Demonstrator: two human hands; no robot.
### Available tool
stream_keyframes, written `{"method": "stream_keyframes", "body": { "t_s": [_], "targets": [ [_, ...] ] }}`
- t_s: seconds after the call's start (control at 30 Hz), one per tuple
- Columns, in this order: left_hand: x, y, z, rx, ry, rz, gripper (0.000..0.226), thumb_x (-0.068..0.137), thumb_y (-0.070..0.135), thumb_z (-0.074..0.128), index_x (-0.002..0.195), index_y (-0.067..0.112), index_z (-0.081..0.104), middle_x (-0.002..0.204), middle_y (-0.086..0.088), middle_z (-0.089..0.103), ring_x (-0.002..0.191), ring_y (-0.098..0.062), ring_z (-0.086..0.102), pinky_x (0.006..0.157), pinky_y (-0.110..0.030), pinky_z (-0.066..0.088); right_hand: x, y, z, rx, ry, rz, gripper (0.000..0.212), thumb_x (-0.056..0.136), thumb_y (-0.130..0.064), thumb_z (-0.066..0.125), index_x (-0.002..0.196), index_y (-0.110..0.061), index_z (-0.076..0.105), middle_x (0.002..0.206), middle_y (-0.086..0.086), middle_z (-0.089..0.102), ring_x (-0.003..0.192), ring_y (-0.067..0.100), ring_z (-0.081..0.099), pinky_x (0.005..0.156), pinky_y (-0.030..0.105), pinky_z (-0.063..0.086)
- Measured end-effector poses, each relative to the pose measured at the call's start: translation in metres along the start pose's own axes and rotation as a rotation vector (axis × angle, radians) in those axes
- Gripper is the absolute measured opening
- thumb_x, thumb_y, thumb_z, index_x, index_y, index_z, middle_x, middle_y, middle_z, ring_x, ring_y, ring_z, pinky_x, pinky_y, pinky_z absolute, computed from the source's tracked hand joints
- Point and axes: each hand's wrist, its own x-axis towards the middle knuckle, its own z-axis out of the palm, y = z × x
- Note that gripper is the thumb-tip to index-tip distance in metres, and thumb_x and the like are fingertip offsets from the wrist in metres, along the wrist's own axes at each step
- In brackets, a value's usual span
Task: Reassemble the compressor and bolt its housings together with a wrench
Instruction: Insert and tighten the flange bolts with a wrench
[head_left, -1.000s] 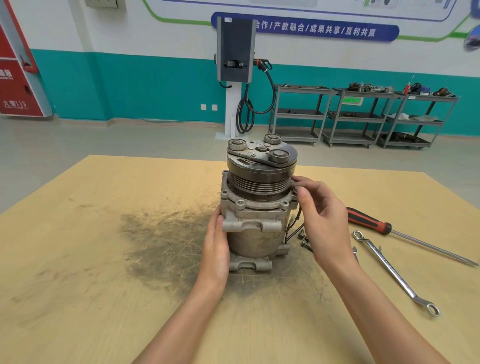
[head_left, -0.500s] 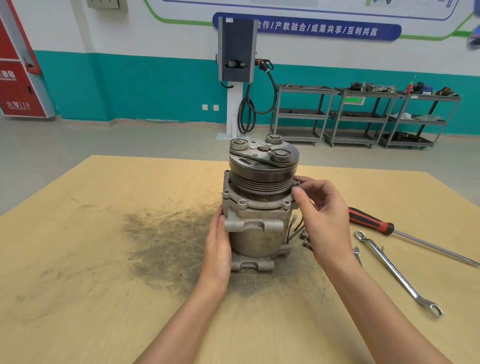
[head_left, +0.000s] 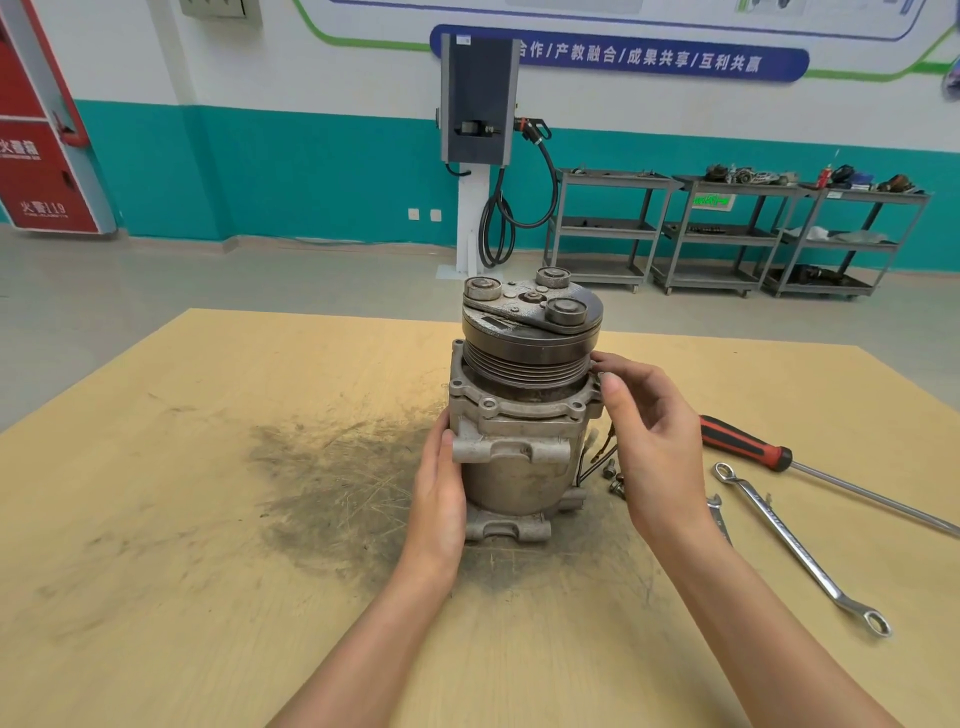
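compressor (head_left: 524, 415) upright at the middle of the surface (head_left: 208, 519), pulley uppermost, grey housing grimy. since a second ago the right hand (head_left: 649, 441) has crept up the right flange, its grip pinching something small there, likely a bolt being started. left hand (head_left: 439, 488) lies flat against the housing. wrench (head_left: 795, 545) unused, toward the right edge.

A vocational training workshop: grey metal tool carts (head_left: 737, 234) loaded with engine parts line the teal-and-white wall (head_left: 291, 166) (a blue slogan banner (head_left: 623, 54) above), beside a grey wall-mounted charging unit (head_left: 479, 98).
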Motion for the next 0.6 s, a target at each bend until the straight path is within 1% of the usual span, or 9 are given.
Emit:
{"method": "stream_keyframes", "body": {
  "t_s": [0.07,0.13,0.2,0.3,0.37,0.4,0.47,0.53,0.6],
  "targets": [
    [0.0002,-0.0004,0.0001,-0.006,0.009,-0.001,0.044,0.104,0.044,0.035,0.146,0.032,0.042,0.145,0.013,0.048,0.134,-0.003,0.042,0.117,-0.039,0.031,-0.0003,0.0003,-0.0002,-0.004,0.004,0.006,0.014,0.095,-0.007,0.058,0.097,-0.017,0.067,0.108,-0.001,0.070,0.101,0.006,0.065,0.083,0.014,0.048],
    [0.0005,-0.0003,0.0002,-0.014,0.010,0.003,0.045,0.104,0.042,0.035,0.147,0.029,0.041,0.145,0.011,0.048,0.135,-0.004,0.042,0.118,-0.040,0.031,0.0020,0.0006,0.0015,0.018,0.025,0.045,0.007,0.092,-0.007,0.063,0.092,-0.014,0.064,0.109,0.000,0.069,0.101,0.010,0.066,0.087,0.020,0.052],
    [0.0010,-0.0005,0.0004,-0.016,-0.003,0.015,0.044,0.105,0.040,0.035,0.146,0.026,0.042,0.145,0.008,0.050,0.135,-0.007,0.043,0.117,-0.041,0.032,0.0032,0.0006,0.0027,0.065,0.036,0.070,0.006,0.090,-0.005,0.064,0.092,-0.010,0.061,0.107,0.000,0.069,0.101,0.012,0.066,0.090,0.024,0.053],
    [0.0015,-0.0016,0.0005,-0.009,-0.004,0.018,0.044,0.105,0.040,0.035,0.146,0.026,0.043,0.145,0.009,0.050,0.135,-0.007,0.044,0.117,-0.042,0.032,-0.0003,-0.0006,0.0023,0.040,0.022,0.035,0.010,0.094,-0.006,0.060,0.099,-0.014,0.065,0.107,0.002,0.070,0.101,0.008,0.065,0.086,0.018,0.050],
    [0.0021,-0.0021,0.0003,-0.009,0.008,0.012,0.044,0.105,0.040,0.035,0.146,0.027,0.042,0.144,0.010,0.050,0.134,-0.005,0.044,0.117,-0.040,0.032,-0.0019,-0.0011,0.0018,0.031,0.018,0.023,0.014,0.095,-0.006,0.057,0.098,-0.016,0.067,0.110,0.002,0.069,0.102,0.005,0.064,0.085,0.015,0.048],
    [0.0025,-0.0019,0.0005,-0.008,0.007,0.010,0.044,0.105,0.040,0.035,0.146,0.027,0.043,0.144,0.010,0.050,0.134,-0.006,0.043,0.117,-0.041,0.032,-0.0016,-0.0012,0.0018,0.031,0.022,0.030,0.013,0.095,-0.006,0.058,0.097,-0.016,0.067,0.111,0.001,0.069,0.102,0.005,0.064,0.086,0.016,0.049],
    [0.0027,-0.0016,0.0007,-0.009,-0.002,0.017,0.044,0.105,0.039,0.034,0.146,0.025,0.043,0.145,0.008,0.050,0.135,-0.008,0.043,0.117,-0.042,0.032,0.0004,-0.0007,0.0026,0.046,0.032,0.059,0.007,0.093,-0.006,0.061,0.094,-0.012,0.064,0.110,0.000,0.069,0.102,0.010,0.065,0.090,0.025,0.052],
    [0.0025,-0.0015,0.0008,-0.013,-0.004,0.021,0.044,0.106,0.038,0.034,0.146,0.024,0.042,0.145,0.007,0.050,0.135,-0.008,0.044,0.117,-0.042,0.032,0.0018,-0.0002,0.0030,0.072,0.039,0.078,0.005,0.091,-0.005,0.063,0.095,-0.008,0.061,0.110,0.003,0.069,0.102,0.013,0.066,0.093,0.031,0.053],
    [0.0021,-0.0017,0.0007,-0.009,0.001,0.022,0.044,0.105,0.039,0.034,0.147,0.025,0.042,0.145,0.009,0.050,0.134,-0.006,0.044,0.117,-0.041,0.032,0.0012,-0.0002,0.0022,0.065,0.041,0.058,0.009,0.092,-0.005,0.062,0.101,-0.008,0.064,0.107,0.003,0.070,0.098,0.008,0.066,0.090,0.025,0.053]
  ]
}}
